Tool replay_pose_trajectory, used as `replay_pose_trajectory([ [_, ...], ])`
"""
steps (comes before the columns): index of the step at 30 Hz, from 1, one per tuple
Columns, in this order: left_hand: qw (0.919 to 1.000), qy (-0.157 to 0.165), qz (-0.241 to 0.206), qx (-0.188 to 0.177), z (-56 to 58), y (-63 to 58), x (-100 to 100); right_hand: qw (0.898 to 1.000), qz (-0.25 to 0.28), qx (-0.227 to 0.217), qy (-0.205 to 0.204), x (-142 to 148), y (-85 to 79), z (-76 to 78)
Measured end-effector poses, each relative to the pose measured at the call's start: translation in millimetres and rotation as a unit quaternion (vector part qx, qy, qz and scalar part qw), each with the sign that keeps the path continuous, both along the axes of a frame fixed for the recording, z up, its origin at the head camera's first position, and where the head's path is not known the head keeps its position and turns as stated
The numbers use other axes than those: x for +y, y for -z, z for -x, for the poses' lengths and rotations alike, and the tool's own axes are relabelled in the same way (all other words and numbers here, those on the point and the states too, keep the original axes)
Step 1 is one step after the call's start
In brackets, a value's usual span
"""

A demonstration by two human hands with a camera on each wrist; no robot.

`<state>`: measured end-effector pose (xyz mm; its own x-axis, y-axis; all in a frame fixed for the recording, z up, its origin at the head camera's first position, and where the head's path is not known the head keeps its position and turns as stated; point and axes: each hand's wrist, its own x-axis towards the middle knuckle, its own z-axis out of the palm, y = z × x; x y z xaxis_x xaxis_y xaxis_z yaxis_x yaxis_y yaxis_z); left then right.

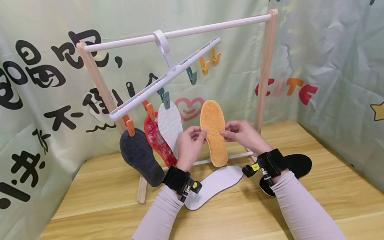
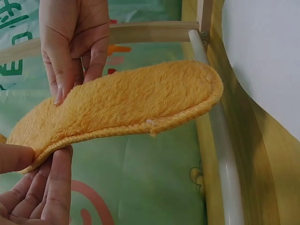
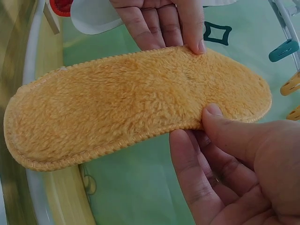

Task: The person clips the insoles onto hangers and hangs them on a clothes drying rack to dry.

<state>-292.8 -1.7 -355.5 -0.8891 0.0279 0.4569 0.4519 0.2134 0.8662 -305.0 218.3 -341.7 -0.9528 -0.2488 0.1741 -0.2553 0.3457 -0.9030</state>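
Note:
A fuzzy orange insole (image 1: 213,133) is held upright between both hands, in front of the rack and above the table. My left hand (image 1: 191,144) pinches its left edge, thumb on the fleecy face. On the opposite edge my right hand (image 1: 244,135) pinches it the same way, with the thumb on the fleece and fingers behind, as the right wrist view shows. From the tilted white hanger (image 1: 169,75) hang a dark grey insole (image 1: 139,154), a red patterned insole (image 1: 156,137) and a white insole (image 1: 170,125), each by a clip.
A teal clip (image 1: 192,76) and two yellow clips (image 1: 204,65) dangle from the hanger's raised right side. A wooden rack (image 1: 266,71) with a white top rod holds the hanger. On the table (image 1: 95,214) lie a pale insole (image 1: 212,186) and a black insole (image 1: 300,164).

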Motion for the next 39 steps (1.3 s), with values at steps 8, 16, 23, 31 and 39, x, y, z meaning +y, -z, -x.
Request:
replay_pose_trajectory([
  [8,0.9999,-0.002,0.009,0.01,-2.6,-5.1,-3,1.0,-0.002,0.008,-0.01,0,-1.6,-0.9],
  [16,0.9998,-0.005,0.012,0.015,-3.5,-7.6,-5,1.0,-0.007,0.002,-0.013,0,-2.3,-2.2],
  [23,0.9997,-0.015,0.017,0.013,-4.5,-11.3,-8,1.0,-0.005,0.002,-0.015,-2,-3.9,-2.8],
  [31,0.9999,-0.007,0.009,0.01,-3.4,-11.9,-7,1.0,-0.006,0.0,-0.005,-2,-4.2,-6.1],
  [39,0.9995,-0.015,-0.004,0.026,-3.9,-17.4,-12,1.0,0.006,0.003,-0.016,-7,-9.3,-5.4],
])
